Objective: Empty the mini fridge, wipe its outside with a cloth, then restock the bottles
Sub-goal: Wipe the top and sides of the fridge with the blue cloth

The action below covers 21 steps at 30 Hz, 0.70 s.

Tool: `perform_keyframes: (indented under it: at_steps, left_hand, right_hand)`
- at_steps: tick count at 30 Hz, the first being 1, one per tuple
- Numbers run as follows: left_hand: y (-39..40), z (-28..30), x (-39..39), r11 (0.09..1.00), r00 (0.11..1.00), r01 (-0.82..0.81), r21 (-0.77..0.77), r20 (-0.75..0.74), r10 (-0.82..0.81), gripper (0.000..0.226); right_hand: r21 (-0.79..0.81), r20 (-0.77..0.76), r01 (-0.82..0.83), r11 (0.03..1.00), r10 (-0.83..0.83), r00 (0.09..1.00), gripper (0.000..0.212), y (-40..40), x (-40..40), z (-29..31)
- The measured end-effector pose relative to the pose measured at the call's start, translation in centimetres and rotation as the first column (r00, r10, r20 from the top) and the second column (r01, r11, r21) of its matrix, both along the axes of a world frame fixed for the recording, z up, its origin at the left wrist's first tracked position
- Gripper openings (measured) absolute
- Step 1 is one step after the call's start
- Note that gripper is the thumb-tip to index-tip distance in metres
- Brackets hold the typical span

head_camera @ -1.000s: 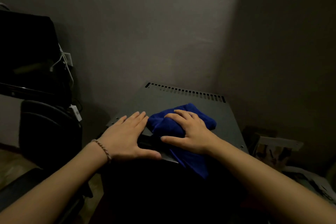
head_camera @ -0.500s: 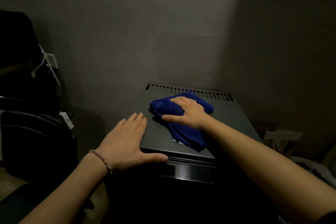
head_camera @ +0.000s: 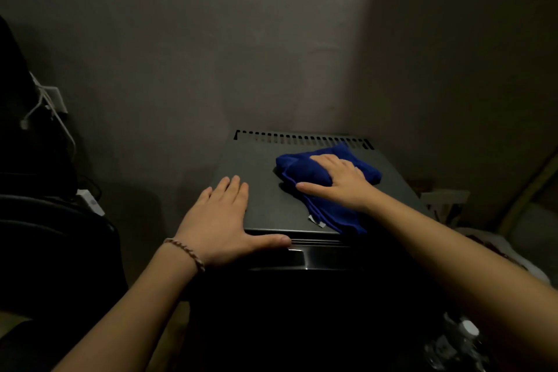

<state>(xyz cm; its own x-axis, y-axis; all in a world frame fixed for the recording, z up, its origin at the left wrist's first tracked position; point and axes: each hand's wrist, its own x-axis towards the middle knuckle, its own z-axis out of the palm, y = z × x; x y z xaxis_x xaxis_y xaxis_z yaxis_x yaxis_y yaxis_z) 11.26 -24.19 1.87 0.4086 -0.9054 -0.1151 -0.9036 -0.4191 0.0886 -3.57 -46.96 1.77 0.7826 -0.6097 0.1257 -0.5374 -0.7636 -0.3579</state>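
Right hand [head_camera: 341,181] presses the blue cloth [head_camera: 305,170] flat on the mini fridge [head_camera: 259,190] top near the rear vents, fingers spread for wiping pressure. Left hand [head_camera: 222,220] braces the front-left corner, fingers together, likely steadying.

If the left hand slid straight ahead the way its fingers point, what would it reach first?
Probably nothing soon: the left hand lies flat on the mini fridge, with bare lid ahead up to the vent slots. The blue cloth sits off to the right.

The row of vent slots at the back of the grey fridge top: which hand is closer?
Right. The right hand presses the blue cloth just before the vent slots; the left hand rests at the front-left edge.
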Motion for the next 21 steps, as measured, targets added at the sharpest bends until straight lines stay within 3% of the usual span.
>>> perform_keyframes:
  at_steps: [10, 18, 21]
  left_hand:
    - [0.1, -0.2, 0.1, 1.000, 1.000, 0.026, -0.001, 0.008, -0.026, 0.148]
    - [0.0, -0.3, 0.1, 0.998, 0.998, -0.060, -0.029, -0.002, 0.060, 0.156]
    - [-0.2, -0.1, 0.3, 0.998, 0.997, -0.069, 0.006, -0.034, 0.069, 0.155]
  right_hand:
    - [-0.027, -0.017, -0.067, 0.997, 0.067, 0.998, 0.094, 6.3, -4.0, -0.5]
    - [0.015, -0.020, -0.075, 0.997, 0.075, 0.997, 0.088, 3.7, 5.8, 0.0]
    - [0.023, -0.036, -0.097, 0.995, 0.097, 0.995, 0.076, 1.3, 8.9, 0.2]
